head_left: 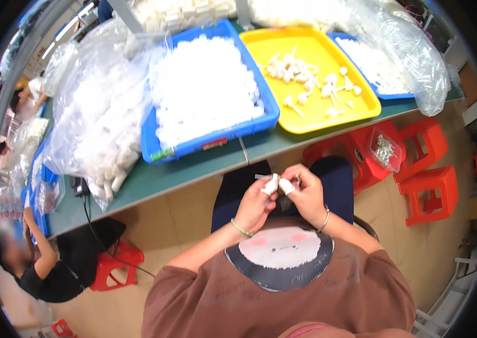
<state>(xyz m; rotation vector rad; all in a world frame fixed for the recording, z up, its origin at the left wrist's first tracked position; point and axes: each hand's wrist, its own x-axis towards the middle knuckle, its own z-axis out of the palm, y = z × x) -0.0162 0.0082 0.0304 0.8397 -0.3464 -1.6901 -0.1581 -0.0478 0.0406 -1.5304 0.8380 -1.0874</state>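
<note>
Holding both hands together over the lap, the person pinches one small white plastic piece (273, 183) w/ a thin stick end poking left; left hand (255, 204) curls its fingers around it from below, right hand (305, 194) pinches from the other side, fingertips wrapped in white finger cots. Piece sits between the 2 hands, just below the table edge (193, 176), not touching it. Each wrist wears 1 thin bracelet. Green flat tabletop carries 3 plastic trays: 1 blue tray (216, 141) heaped w/ too many small white rounded parts to count, 1 yellow tray (328, 115) w/ approx two dozen loose white stick-and-knob pieces scattered in its middle, and 1 more blue tray (388, 94) at right, partly under a clear crinkly plastic bag (413, 56). Left of the trays lies 1 big clear bag (95, 118) stuffed w/ white tubular parts, soft and wrinkled. Right of the knees stand 3 red plastic stools (427, 194), boxy w/ cut-out sides; 1 small clear container (386, 151) of pale bits rests on the nearest. 1 more red stool (111, 267) at lower left, beside another person in a black top (52, 270). A black cable (95, 228) hangs off the table.
</note>
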